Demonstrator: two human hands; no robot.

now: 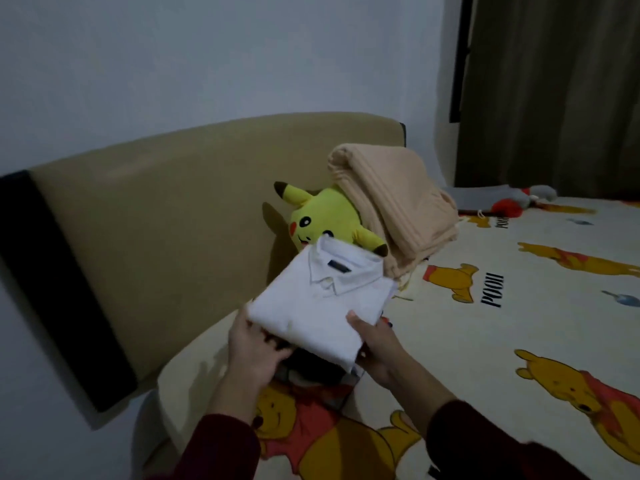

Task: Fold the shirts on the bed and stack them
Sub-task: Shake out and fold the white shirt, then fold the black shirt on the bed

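Fig.: head view, folded shirt carried over the stack near the head of the bed.

Bed (519, 323): flat, soft top w/ cream cartoon-bear print sheet, matte, slightly rumpled at the near-left corner. Headboard (173, 209): curved tan panel, smooth, faintly glossy, w/ dark end strip at left. Curtain (554, 91): dark, pleated, far right. Peach blanket (394, 209): ribbed knit, loosely folded, leaning against the headboard. Yellow plush toy (322, 216): fuzzy, rounded, partly under the blanket & just behind the shirt.

White collared shirt (318, 299): folded to a neat rectangle, collar up & facing away, dark neck label visible; held tilted, above dark folded garments (311, 372) lying on the sheet (count & type cannot be told; prob. the stack). Woven cotton by its look: judged light, soft, limp, not slippery, not fragile. Fold will sag or open if gripped at one corner only; best held at both near corners or w/ palms under the short edges, kept level.

Left hand (252, 348): at near-left edge, fingers curled under the shirt, thumb at the edge, clamped on cloth. Right hand (374, 344): at near-right edge, thumb pressed on top, fingers beneath, pinching the fold. Dark red sleeves on both arms.
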